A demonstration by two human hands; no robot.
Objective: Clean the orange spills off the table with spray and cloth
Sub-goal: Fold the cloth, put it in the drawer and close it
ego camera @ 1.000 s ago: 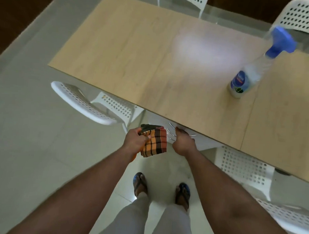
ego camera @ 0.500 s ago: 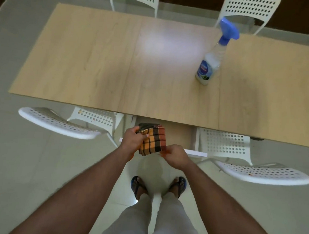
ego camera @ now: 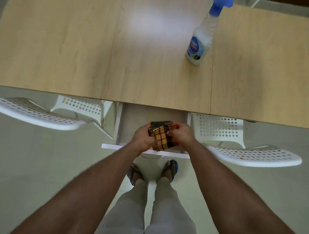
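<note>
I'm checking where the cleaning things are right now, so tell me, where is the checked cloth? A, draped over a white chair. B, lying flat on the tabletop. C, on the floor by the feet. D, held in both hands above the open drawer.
D: the left hand and right hand both grip the folded cloth over the open drawer, below the table edge.

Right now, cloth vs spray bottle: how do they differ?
1. The cloth is gripped by both the left hand and the right hand; the spray bottle is untouched.
2. The cloth is over the open drawer below the table's edge; the bottle stands upright on the table.
3. The cloth is folded orange-and-dark plaid; the bottle is clear with a blue trigger.
</note>
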